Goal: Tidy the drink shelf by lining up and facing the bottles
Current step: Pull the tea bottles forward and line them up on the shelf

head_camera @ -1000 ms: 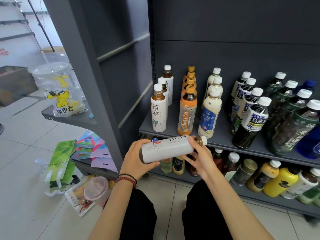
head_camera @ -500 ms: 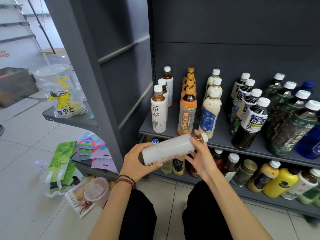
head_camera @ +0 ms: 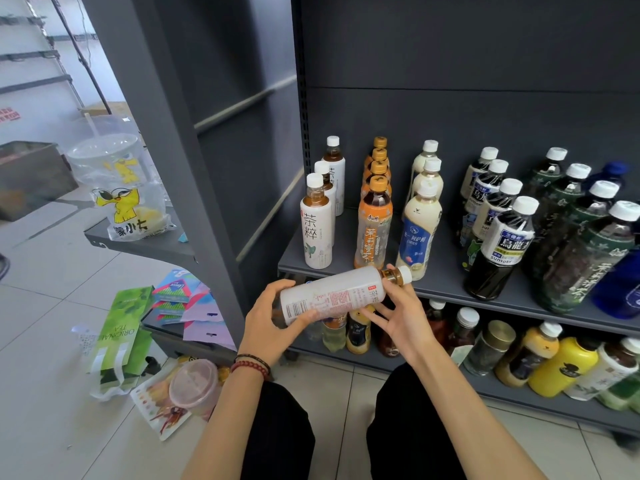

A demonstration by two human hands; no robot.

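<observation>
Bottle (head_camera: 332, 295) sideways just off the shelf (head_camera: 446, 289) edge, my left hand (head_camera: 272, 329) gripping its base, right hand (head_camera: 403, 315) pinching the neck; swinging it upright could topple the cream bottle (head_camera: 417, 233) at shelf front

The white plastic tea bottle (head_camera: 332, 296) bears red print and a black barcode, before a dark grey metal shelf (head_camera: 446, 271), an orange-labelled amber bottle (head_camera: 373, 233) and, far right, a deep blue bottle (head_camera: 616, 289).
</observation>
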